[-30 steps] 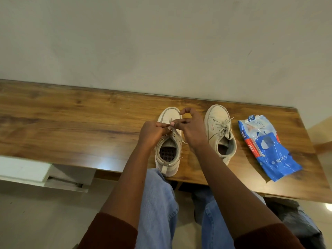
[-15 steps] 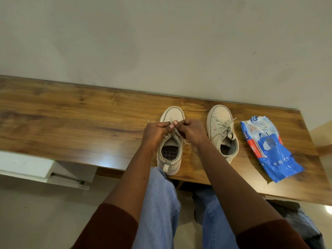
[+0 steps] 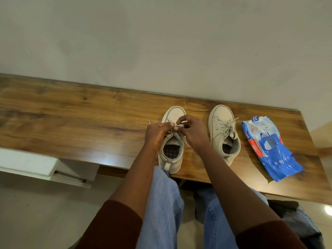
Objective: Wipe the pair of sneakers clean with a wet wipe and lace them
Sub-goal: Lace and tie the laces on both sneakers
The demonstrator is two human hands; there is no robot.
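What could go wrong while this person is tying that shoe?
The left sneaker has its heel at the table's near edge; a hard tug on the lace by the left hand and right hand might pull it off. The lace end is short, so it might slip from the fingers.

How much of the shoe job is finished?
The right sneaker already looks laced, with a bow tied on top. Both hands, left hand and right hand, are pinching the lace over the left sneaker, so its lacing is in hand. Finishing that knot is left. The wet wipes pack lies beside the shoes; whether the wiping is done cannot be told.
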